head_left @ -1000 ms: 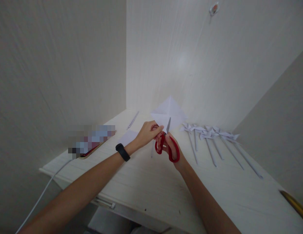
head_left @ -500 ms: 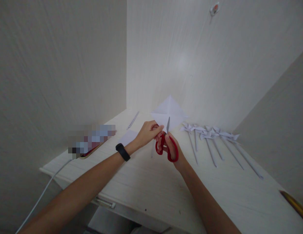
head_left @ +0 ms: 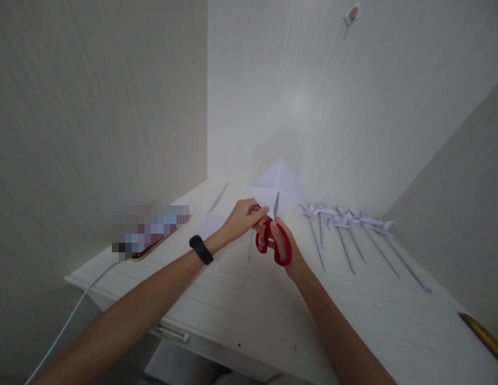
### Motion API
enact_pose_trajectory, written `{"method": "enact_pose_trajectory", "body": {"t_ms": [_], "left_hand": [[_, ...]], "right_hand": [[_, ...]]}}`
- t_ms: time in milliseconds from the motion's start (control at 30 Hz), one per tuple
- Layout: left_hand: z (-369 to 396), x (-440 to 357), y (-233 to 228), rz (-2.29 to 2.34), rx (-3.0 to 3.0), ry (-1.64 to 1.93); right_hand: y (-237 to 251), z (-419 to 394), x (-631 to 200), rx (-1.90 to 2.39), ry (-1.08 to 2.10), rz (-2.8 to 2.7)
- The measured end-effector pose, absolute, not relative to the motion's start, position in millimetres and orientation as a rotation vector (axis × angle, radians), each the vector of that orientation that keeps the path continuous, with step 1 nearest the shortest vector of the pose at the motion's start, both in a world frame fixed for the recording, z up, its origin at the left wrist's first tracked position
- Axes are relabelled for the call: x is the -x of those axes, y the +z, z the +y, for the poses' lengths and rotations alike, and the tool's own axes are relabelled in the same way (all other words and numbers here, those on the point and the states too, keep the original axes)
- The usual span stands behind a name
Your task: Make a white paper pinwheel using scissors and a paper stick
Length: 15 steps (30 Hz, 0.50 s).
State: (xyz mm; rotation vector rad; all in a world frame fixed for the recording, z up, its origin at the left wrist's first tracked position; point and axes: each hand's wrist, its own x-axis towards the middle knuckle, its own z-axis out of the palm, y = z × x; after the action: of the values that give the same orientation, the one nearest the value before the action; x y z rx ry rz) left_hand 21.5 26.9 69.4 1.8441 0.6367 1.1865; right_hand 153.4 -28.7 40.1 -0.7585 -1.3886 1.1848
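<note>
My left hand (head_left: pixel 251 214), with a black band on its wrist, pinches the near part of a creased white sheet of paper (head_left: pixel 283 179). The sheet is held corner-up above the table. My right hand (head_left: pixel 286 243) is closed around the red handles of a pair of scissors (head_left: pixel 283 251), with fingers through the loops. One blade points away from me over the paper; the other seems hidden behind the sheet. The two hands are close together, and the fingertips under the paper are partly covered.
Several paper pinwheels (head_left: pixel 343 218) on rolled sticks lie at the right. At the left are a paper piece (head_left: pixel 211 224), thin paper sticks (head_left: pixel 219 198) and a blurred-out phone-like device (head_left: pixel 156 232) with a white cable (head_left: pixel 78 307). Walls (head_left: pixel 249 96) close off the table (head_left: pixel 240 299) behind.
The handles of the scissors have drawn slightly closer together, and the right hand has shifted a little left. The left hand stays in place on the paper.
</note>
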Motion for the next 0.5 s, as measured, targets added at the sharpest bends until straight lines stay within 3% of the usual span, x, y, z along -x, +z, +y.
{"method": "enact_pose_trajectory", "body": {"t_ms": [500], "left_hand": [[25.2, -23.0, 71.2, 0.623, -1.841, 1.2]], "right_hand": [[38.5, -27.1, -153.0, 0.8, 1.129, -1.405]]}}
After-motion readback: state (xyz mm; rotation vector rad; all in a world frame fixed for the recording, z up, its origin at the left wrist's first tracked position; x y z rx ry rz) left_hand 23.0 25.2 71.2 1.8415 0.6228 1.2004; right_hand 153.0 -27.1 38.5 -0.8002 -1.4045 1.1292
